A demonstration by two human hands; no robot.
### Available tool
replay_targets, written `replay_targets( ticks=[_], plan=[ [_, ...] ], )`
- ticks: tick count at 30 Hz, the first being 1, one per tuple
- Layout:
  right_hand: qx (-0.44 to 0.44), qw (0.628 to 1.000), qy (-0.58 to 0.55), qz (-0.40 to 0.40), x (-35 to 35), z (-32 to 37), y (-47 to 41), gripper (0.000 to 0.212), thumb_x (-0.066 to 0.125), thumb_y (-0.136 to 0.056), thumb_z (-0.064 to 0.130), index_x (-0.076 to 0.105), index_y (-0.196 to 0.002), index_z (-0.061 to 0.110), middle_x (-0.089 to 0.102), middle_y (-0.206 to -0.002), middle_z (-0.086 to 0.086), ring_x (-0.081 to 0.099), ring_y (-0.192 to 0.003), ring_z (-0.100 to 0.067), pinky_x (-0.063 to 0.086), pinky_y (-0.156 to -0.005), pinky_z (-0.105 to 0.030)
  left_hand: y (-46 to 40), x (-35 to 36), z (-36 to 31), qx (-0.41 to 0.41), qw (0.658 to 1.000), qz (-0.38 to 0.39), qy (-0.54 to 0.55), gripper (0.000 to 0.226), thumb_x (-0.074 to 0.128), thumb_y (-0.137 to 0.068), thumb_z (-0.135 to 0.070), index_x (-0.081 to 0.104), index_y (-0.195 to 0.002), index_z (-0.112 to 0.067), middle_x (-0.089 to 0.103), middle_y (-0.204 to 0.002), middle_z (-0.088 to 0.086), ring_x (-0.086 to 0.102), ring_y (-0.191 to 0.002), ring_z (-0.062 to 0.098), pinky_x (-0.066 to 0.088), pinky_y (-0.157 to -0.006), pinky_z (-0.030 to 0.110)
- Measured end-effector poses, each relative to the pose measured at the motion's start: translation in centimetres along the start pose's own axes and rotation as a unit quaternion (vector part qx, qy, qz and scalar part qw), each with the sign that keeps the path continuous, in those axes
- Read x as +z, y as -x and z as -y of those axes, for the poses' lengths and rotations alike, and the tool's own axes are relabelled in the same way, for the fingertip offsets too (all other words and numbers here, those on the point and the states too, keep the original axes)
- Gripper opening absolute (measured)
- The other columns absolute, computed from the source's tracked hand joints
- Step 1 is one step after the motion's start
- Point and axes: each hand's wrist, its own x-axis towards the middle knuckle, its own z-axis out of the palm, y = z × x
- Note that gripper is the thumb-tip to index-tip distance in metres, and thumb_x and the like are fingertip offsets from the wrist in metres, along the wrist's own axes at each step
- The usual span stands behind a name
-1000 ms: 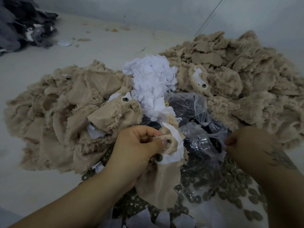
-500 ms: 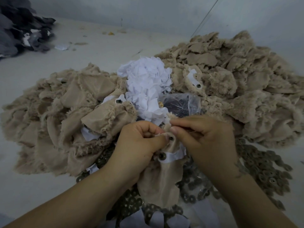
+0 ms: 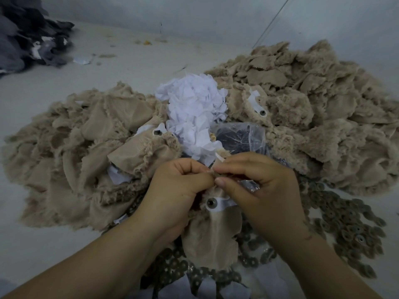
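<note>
Both pinch the tan plush piece [image 3: 212, 240] at its top edge, hanging over the washers [image 3: 345, 223]. Left hand [image 3: 179, 190] anchors it; right hand [image 3: 259, 190] works above the fitted eye [image 3: 211, 203], likely seating another.

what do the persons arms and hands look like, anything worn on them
Both forearms are bare, with no sleeves in view. The left hand and right hand wear no gloves, and no rings, watch or bracelet show. Nails look short and unpainted. A faint dark mark sits near the right wrist.
</note>
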Motion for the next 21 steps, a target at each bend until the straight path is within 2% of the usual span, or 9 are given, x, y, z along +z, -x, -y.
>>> replay_targets(
  ticks=[6, 11, 15, 18, 21],
  plan=[
    [0.049, 0.998, -0.012, 0.023, -0.03, -0.1, 0.14, 0.021, 0.083, -0.076, 0.007, 0.08, -0.093, 0.017, 0.075, -0.094, 0.008, 0.068, -0.091, -0.002, 0.052, -0.08, -0.012, -0.02, 0.23, -0.02, -0.014, 1.0, -0.018, 0.01, 0.025, 0.066, -0.073, 0.013, 0.066, -0.058, -0.007, 0.062, -0.059, 0.013, 0.059, -0.054, 0.018, 0.049, -0.051, 0.024],
    [0.011, 1.0, 0.005, 0.013, -0.03, 0.01, 0.1, 0.02, 0.082, -0.076, 0.006, 0.08, -0.094, 0.015, 0.075, -0.095, 0.006, 0.069, -0.091, -0.004, 0.053, -0.08, -0.014, -0.28, 0.29, 0.1, -0.009, 1.0, -0.024, 0.014, 0.03, 0.066, -0.075, 0.014, 0.066, -0.057, -0.009, 0.063, -0.06, 0.014, 0.06, -0.055, 0.021, 0.051, -0.053, 0.028],
    [0.08, 0.996, -0.047, 0.016, -0.23, 0.05, 0.21, 0.022, 0.082, -0.077, 0.006, 0.079, -0.094, 0.02, 0.073, -0.098, 0.007, 0.069, -0.094, -0.005, 0.058, -0.073, -0.018, -0.21, 0.49, 0.51, 0.003, 0.999, -0.033, 0.007, 0.015, 0.076, -0.066, 0.001, 0.067, -0.06, -0.01, 0.063, -0.065, 0.019, 0.059, -0.063, 0.028, 0.05, -0.062, 0.034],
    [0.124, 0.989, -0.081, 0.021, -0.25, 0.03, 0.16, 0.027, 0.082, -0.076, 0.004, 0.078, -0.09, 0.027, 0.072, -0.097, 0.011, 0.069, -0.093, -0.003, 0.058, -0.07, -0.017, 0.04, 0.74, 0.72, 0.013, 0.999, -0.048, -0.007, 0.009, 0.074, -0.06, -0.008, 0.068, -0.058, -0.014, 0.06, -0.066, 0.02, 0.053, -0.066, 0.031, 0.045, -0.066, 0.041],
    [0.138, 0.982, -0.123, 0.04, -0.48, 0.04, 0.05, 0.027, 0.081, -0.076, 0.001, 0.077, -0.088, 0.025, 0.074, -0.093, 0.009, 0.069, -0.091, -0.003, 0.057, -0.071, -0.015, 0.09, 0.75, 0.75, 0.021, 0.999, -0.04, -0.019, 0.006, 0.073, -0.061, -0.01, 0.067, -0.062, -0.011, 0.058, -0.067, 0.021, 0.049, -0.066, 0.031, 0.039, -0.066, 0.043]
  ],
)
